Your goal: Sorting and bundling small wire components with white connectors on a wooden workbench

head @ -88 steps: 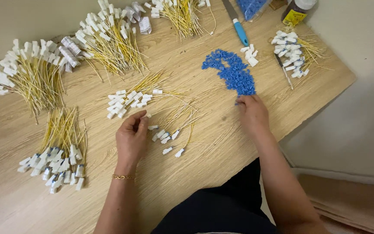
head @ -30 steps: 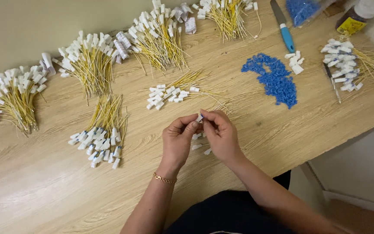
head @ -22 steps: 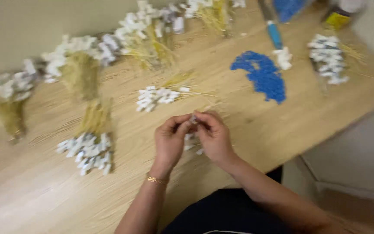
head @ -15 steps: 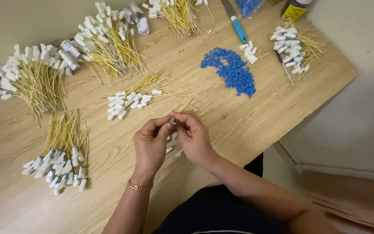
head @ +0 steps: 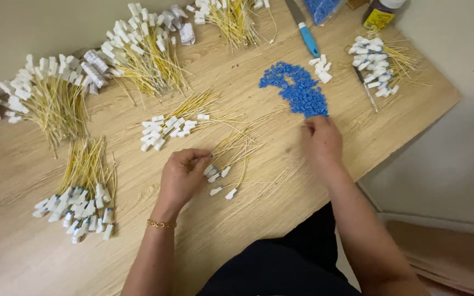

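A: Left hand [head: 182,178] down on the wooden table [head: 259,219], fingers curled, tips pressing on a small loose bunch of yellow wires with white connectors [head: 227,159]. Gripping or just resting on them? Cannot tell from here.

B: Right hand [head: 321,140] out to the right, palm down, fingertips touching the near edge of the heap of small blue plastic pieces [head: 298,90]. Fingers bent under, so pinching or empty, cannot tell either.

A: Hands well apart, loose bunch lying between them, nearer the left. Gold bracelet [head: 161,223] on the left wrist.

B: Just beyond the loose bunch, a second small cluster of white-tipped wires [head: 172,123], connectors pointing left.

A: Left of that, a bigger bundle [head: 83,192] with white ends toward the near edge. Further bundles fanned along the far side [head: 144,46], one at the far left [head: 48,96].

B: Past the blue heap, a few loose white connectors [head: 320,67] and a blue-handled tool [head: 306,34]. Another white-tipped bundle at the right corner [head: 379,57], yellow-labelled bottle [head: 381,13] behind it.
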